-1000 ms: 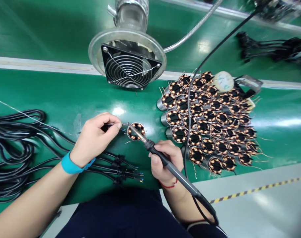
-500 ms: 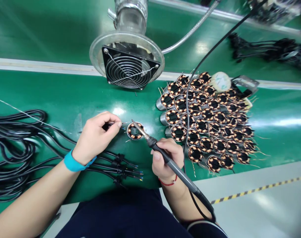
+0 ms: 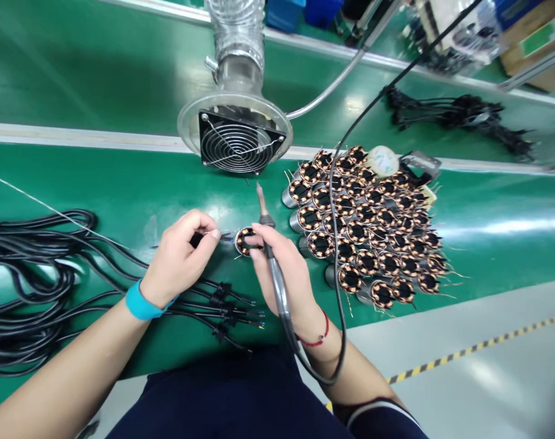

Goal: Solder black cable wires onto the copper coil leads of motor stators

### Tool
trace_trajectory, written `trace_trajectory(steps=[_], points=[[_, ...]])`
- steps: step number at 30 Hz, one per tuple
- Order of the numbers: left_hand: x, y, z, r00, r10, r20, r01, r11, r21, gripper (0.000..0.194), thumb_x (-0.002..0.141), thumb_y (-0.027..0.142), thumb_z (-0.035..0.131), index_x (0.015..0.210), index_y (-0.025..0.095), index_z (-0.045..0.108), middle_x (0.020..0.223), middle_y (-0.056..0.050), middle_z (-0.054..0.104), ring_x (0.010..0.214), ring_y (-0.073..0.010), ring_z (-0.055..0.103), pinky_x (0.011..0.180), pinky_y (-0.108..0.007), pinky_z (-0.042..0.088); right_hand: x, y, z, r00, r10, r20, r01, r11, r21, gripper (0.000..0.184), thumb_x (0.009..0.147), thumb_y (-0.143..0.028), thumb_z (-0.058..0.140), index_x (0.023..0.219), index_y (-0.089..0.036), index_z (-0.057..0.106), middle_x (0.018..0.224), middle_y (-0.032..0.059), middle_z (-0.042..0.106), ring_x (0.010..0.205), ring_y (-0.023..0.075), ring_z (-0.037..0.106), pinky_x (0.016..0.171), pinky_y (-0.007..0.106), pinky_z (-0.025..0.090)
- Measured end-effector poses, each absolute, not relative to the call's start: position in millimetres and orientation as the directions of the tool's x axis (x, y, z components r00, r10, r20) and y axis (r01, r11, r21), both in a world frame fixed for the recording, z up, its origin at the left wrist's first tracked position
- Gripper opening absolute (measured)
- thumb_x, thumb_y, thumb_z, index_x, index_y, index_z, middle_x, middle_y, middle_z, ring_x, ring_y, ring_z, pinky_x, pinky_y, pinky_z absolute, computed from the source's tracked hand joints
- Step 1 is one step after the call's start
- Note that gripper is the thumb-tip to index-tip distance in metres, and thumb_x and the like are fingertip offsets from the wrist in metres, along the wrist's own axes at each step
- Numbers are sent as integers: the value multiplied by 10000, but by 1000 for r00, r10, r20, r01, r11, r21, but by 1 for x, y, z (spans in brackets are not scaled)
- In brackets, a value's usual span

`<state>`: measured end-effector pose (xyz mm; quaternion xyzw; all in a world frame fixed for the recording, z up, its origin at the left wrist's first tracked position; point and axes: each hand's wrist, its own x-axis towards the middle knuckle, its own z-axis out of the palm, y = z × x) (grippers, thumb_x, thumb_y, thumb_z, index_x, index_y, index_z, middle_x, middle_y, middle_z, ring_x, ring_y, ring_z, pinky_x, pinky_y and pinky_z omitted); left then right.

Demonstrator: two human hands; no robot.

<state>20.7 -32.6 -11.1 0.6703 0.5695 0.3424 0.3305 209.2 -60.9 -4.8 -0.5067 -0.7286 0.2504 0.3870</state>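
Observation:
My left hand pinches the end of a black cable, with thin solder wire also seeming to pass between its fingertips. Just right of it stands a copper-wound motor stator, partly covered by my right hand. That hand is closed around a soldering iron, whose tip points away from me toward the fan. Its thumb and forefinger reach to the stator's right edge; whether they touch it I cannot tell.
Rows of stators fill the right side, with a roll of tape on top. Black cables lie coiled at the left. An extractor fan hangs over the back. The iron's cord crosses the stators.
My right hand has moved left to the stator, and the soldering iron has swung from pointing at it to pointing at the fan. The view has shifted slightly.

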Motion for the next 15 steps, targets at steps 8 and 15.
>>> trace_trajectory(steps=[8,15], points=[[16,-40,-6,213,973,93,440,-180,880,131,917,244,483,854,193,585,802,-15,590,757,-144,566,717,-282,448,185,-54,-22,-40,973,226,323,227,-919,433,889,-150,528,1297,-268,448,914,-5,630,880,132,622,876,326,518],[18,-39,-10,245,953,176,461,-274,844,158,900,230,525,890,203,681,869,-38,671,838,-155,612,771,-283,490,183,-52,-27,-48,975,217,129,222,-967,461,867,-144,548,1297,-258,429,851,-27,608,812,108,609,777,273,536]])
